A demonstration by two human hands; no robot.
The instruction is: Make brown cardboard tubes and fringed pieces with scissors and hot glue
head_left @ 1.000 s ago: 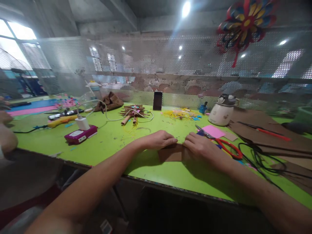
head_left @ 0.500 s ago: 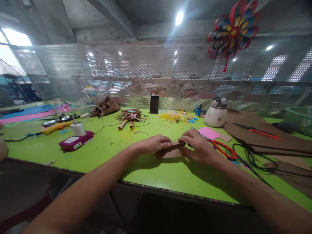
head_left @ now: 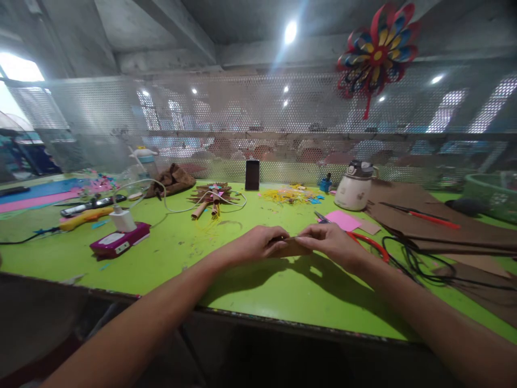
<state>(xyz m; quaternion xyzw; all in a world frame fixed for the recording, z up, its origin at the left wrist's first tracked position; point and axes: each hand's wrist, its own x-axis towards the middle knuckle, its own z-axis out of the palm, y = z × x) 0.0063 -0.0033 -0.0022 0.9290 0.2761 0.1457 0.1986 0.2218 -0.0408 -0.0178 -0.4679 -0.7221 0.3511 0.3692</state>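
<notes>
Between my two hands is a small piece of brown paper (head_left: 291, 248), folded or rolled and lifted just above the green table (head_left: 258, 288). My left hand (head_left: 258, 242) pinches its left end with thumb and fingers. Its right end is in the closed fingers of my right hand (head_left: 333, 245). Behind my right hand lie scissors with red handles (head_left: 369, 242), partly covered by it. A pink paper square (head_left: 343, 220) sits just beyond that hand.
To the right are large brown paper sheets (head_left: 407, 221), a black cable (head_left: 412, 258) and a white kettle-like jug (head_left: 353, 188). A phone (head_left: 252, 175) stands at the back. On the left are a purple power socket (head_left: 121, 240) and a yellow glue gun (head_left: 86, 220).
The brown paper has come up off the table and now shows as a narrower strip. Both hands have shifted their fingers along it. The view has turned slightly.
</notes>
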